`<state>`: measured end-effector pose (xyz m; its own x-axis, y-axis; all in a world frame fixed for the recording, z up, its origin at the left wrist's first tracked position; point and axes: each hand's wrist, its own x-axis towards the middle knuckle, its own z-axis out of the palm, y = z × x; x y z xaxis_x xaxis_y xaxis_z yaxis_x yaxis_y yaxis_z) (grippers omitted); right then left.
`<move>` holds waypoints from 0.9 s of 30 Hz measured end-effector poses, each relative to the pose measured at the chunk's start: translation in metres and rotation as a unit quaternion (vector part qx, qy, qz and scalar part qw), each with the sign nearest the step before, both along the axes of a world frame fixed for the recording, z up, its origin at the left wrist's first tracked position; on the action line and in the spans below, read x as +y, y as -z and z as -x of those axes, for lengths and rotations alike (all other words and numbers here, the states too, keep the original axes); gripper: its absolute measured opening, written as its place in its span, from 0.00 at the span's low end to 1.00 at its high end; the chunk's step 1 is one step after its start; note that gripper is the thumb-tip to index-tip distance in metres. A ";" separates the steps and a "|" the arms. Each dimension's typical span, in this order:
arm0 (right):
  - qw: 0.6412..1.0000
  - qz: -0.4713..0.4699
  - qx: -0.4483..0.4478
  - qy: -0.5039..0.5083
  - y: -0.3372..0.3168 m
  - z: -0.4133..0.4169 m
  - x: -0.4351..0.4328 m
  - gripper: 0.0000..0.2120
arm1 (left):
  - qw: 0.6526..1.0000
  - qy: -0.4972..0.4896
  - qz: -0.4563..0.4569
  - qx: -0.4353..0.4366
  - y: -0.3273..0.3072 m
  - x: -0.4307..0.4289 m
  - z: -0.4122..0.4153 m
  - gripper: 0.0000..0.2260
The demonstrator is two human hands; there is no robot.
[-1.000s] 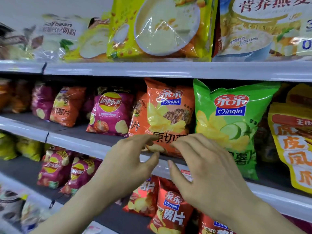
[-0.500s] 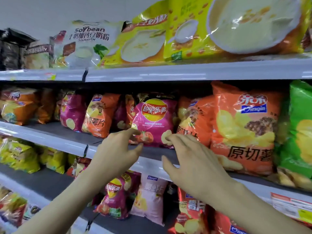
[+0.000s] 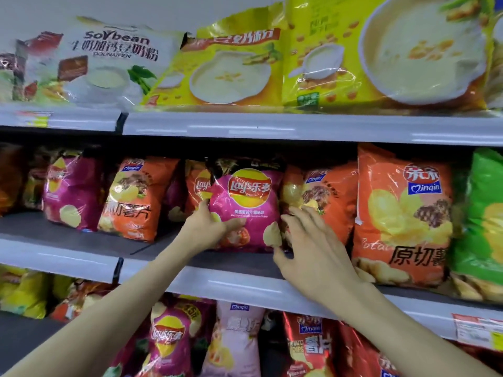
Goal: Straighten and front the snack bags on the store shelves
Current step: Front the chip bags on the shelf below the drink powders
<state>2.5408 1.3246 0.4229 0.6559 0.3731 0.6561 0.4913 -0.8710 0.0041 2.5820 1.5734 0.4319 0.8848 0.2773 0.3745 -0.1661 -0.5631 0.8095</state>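
Observation:
A pink Lay's chip bag (image 3: 249, 208) stands set back on the middle shelf (image 3: 234, 285). My left hand (image 3: 208, 227) grips its lower left side, thumb across the front. My right hand (image 3: 310, 251) has reached its lower right edge, fingers spread and curled around that edge; some fingertips are hidden between this bag and the orange Qinqin bag (image 3: 321, 202) behind. A large orange Qinqin bag (image 3: 402, 221) stands forward at the right.
Another orange bag (image 3: 133, 202) and a pink bag (image 3: 69, 191) stand at the left of the same shelf, a green bag (image 3: 481, 213) at far right. Soybean and yellow cereal bags (image 3: 245, 69) fill the top shelf. More chip bags (image 3: 168, 338) sit below.
The view has shifted left along the shelf. Both hands moved from in front of the orange bag to the pink Lay's bag and now take hold of its lower sides.

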 end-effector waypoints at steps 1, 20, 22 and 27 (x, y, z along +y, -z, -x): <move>1.000 0.005 -0.009 0.013 0.000 -0.002 -0.001 0.33 | 0.999 0.018 0.032 0.005 -0.001 0.002 -0.007 0.55; 0.955 -0.249 0.114 -0.111 -0.007 -0.008 0.063 0.38 | 0.984 0.078 0.155 -0.049 -0.018 0.037 0.026 0.36; 0.920 -0.308 0.212 -0.119 -0.011 -0.017 0.076 0.42 | 0.985 0.069 0.157 -0.037 -0.023 0.052 0.038 0.38; 0.833 -0.364 0.364 -0.201 -0.011 -0.041 0.108 0.15 | 0.983 0.056 0.169 -0.044 -0.026 0.079 0.064 0.38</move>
<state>2.5814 1.4322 0.4343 0.8974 0.3354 0.2868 0.3849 -0.2769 -0.8804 2.5184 1.6526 0.4575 0.8847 0.3019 0.3551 -0.2903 -0.2390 0.9266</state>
